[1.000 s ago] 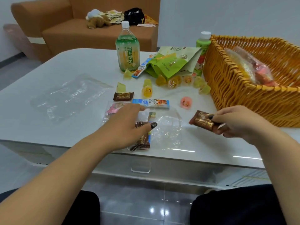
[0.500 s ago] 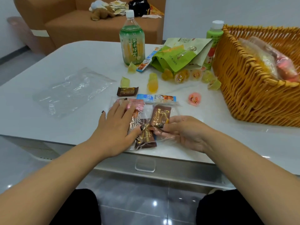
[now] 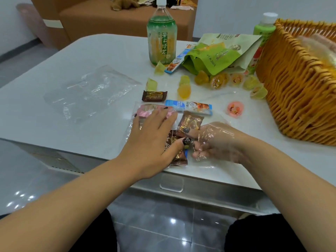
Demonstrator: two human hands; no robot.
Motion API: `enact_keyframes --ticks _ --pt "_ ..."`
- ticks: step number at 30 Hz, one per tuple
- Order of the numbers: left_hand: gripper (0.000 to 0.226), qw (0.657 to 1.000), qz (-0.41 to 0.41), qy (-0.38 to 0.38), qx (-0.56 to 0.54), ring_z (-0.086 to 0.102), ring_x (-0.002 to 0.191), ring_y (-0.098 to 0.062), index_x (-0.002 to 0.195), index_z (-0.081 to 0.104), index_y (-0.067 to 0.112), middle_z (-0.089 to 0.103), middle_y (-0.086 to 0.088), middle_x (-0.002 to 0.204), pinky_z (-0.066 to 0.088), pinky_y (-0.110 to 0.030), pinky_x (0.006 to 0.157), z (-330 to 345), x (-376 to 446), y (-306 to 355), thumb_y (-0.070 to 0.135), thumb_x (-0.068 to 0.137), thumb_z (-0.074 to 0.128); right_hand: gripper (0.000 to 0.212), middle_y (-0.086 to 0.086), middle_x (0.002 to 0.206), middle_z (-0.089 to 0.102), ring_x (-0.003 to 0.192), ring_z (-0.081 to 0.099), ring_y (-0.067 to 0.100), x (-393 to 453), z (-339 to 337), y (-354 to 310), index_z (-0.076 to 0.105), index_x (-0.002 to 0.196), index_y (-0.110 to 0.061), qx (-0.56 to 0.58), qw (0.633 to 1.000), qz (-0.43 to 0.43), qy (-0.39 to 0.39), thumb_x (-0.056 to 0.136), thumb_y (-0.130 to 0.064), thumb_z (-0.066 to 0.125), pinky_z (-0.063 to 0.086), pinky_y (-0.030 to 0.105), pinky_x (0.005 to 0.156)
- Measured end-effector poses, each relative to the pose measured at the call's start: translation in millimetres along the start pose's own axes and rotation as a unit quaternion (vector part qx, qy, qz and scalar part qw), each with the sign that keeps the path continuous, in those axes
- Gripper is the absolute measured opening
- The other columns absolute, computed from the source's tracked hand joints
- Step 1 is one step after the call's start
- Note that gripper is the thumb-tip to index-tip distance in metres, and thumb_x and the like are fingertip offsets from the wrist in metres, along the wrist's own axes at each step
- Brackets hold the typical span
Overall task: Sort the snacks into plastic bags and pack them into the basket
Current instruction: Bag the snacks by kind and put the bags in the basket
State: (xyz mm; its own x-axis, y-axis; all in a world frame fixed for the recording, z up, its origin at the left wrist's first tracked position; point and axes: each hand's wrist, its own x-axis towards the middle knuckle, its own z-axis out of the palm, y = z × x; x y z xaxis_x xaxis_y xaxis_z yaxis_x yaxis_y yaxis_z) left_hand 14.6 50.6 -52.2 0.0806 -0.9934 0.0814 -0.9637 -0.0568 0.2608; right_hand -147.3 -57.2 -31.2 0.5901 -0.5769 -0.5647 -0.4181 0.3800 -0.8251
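Near the table's [image 3: 54, 113] front edge, the head view shows a crinkly clear plastic bag [image 3: 214, 128] lying flat. The left hand [image 3: 154, 135] presses it with straight, spread fingers over a pink packet [image 3: 147, 109]. The right hand [image 3: 216, 142] sits inside the bag, fingers curled round a glossy brown chocolate wrapper [image 3: 190, 122]. Bare tabletop lies left, around a second clear bag [image 3: 87, 91]. Round jelly cups [image 3: 218, 81], a blue sachet [image 3: 189, 106] and a bottle [image 3: 161, 35] crowd behind; the woven basket [image 3: 294, 84] walls the right.
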Motion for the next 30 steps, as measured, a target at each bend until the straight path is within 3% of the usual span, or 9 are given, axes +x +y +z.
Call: enact_keyframes --ticks 5,8,12,15,20,22,24,27,30 --pt "0.089 1.0 -0.019 -0.008 -0.012 -0.003 0.151 -0.011 0.157 0.006 0.03 0.005 0.008 0.164 0.005 -0.052 0.12 -0.7 1.7 1.5 0.071 0.078 0.002 0.025 0.009 0.065 0.049 0.047 0.049 0.014 6.5 8.8 -8.2 0.053 0.089 -0.006 -0.076 0.997 -0.023 -0.022 0.101 -0.027 0.048 0.045 0.022 0.045" --pt "0.079 1.0 -0.009 -0.011 -0.025 -0.003 0.151 -0.012 0.154 0.01 0.04 0.006 0.006 0.164 0.003 -0.054 0.119 0.4 2.5 -1.3 0.067 0.08 0.003 0.035 0.016 0.072 0.05 0.056 0.054 0.021 8.3 9.8 -13.4 0.054 0.094 -0.005 -0.096 0.995 -0.001 -0.041 0.099 -0.039 0.048 0.05 0.026 0.052" --pt "0.06 0.993 0.027 0.064 -0.097 0.028 0.144 -0.023 0.148 0.039 0.033 0.034 -0.004 0.156 0.024 -0.057 0.115 -6.3 6.9 -11.5 0.049 0.092 0.025 0.035 0.008 0.062 0.053 0.045 0.059 0.015 7.9 8.7 -15.3 0.057 0.093 -0.008 -0.096 0.995 -0.009 0.011 0.1 -0.039 0.044 0.044 0.02 0.043" --pt "0.058 0.994 -0.02 0.057 -0.093 0.026 0.146 -0.021 0.147 0.039 0.033 0.029 -0.001 0.159 0.023 -0.057 0.116 -14.9 12.8 -22.4 0.045 0.091 0.031 0.028 0.004 0.054 0.05 0.044 0.054 0.017 11.1 1.1 -18.4 0.063 0.11 -0.006 -0.044 0.996 -0.045 0.06 0.096 -0.028 0.052 0.041 0.019 0.039" --pt "0.063 0.996 -0.058 0.007 -0.073 0.018 0.147 -0.02 0.15 0.028 0.042 0.027 0.0 0.159 0.017 -0.051 0.119 -16.7 16.5 -34.7 0.052 0.088 0.028 0.02 0.009 0.06 0.05 0.043 0.048 0.015 15.4 11.2 -11.4 0.065 0.102 0.004 -0.054 0.99 -0.093 0.09 0.093 -0.012 0.056 0.038 0.022 0.04" --pt "0.061 0.996 -0.047 0.009 -0.078 0.023 0.141 -0.02 0.151 0.028 0.036 0.032 -0.004 0.154 0.02 -0.037 0.114 -14.5 13.4 -30.7 0.046 0.091 0.032 0.016 0.003 0.052 0.051 0.042 0.045 0.013 16.5 14.9 -9.7 0.066 0.096 0.004 -0.051 0.987 -0.108 0.11 0.09 -0.008 0.057 0.034 0.021 0.039" --pt "0.057 0.996 -0.048 0.014 -0.077 0.026 0.138 -0.021 0.151 0.031 0.031 0.035 -0.005 0.152 0.022 -0.034 0.112 -13.6 14.1 -30.9 0.043 0.095 0.034 0.011 -0.005 0.04 0.047 0.039 0.04 0.011 18.0 15.3 -11.6 0.067 0.085 0.0 -0.06 0.983 -0.112 0.136 0.087 -0.007 0.059 0.032 0.02 0.038" --pt "0.053 0.996 -0.05 0.029 -0.065 0.042 0.129 -0.023 0.144 0.043 0.03 0.05 -0.001 0.14 0.035 -0.046 0.109 -16.5 24.1 -36.9 0.046 0.095 0.029 0.017 -0.003 0.035 0.043 0.032 0.038 0.012 19.6 14.9 -13.2 0.066 0.071 -0.004 -0.117 0.972 -0.101 0.179 0.082 -0.016 0.065 0.031 0.02 0.039" --pt "0.038 0.985 -0.112 0.069 -0.107 0.051 0.122 -0.023 0.134 0.056 0.019 0.058 -0.005 0.134 0.039 -0.033 0.098 -25.5 43.0 -45.8 0.032 0.103 0.038 0.038 0.006 0.041 0.054 0.036 0.047 0.017 19.8 14.5 -13.9 0.063 0.059 -0.005 -0.206 0.953 -0.086 0.203 0.087 -0.032 0.061 0.037 0.023 0.047"
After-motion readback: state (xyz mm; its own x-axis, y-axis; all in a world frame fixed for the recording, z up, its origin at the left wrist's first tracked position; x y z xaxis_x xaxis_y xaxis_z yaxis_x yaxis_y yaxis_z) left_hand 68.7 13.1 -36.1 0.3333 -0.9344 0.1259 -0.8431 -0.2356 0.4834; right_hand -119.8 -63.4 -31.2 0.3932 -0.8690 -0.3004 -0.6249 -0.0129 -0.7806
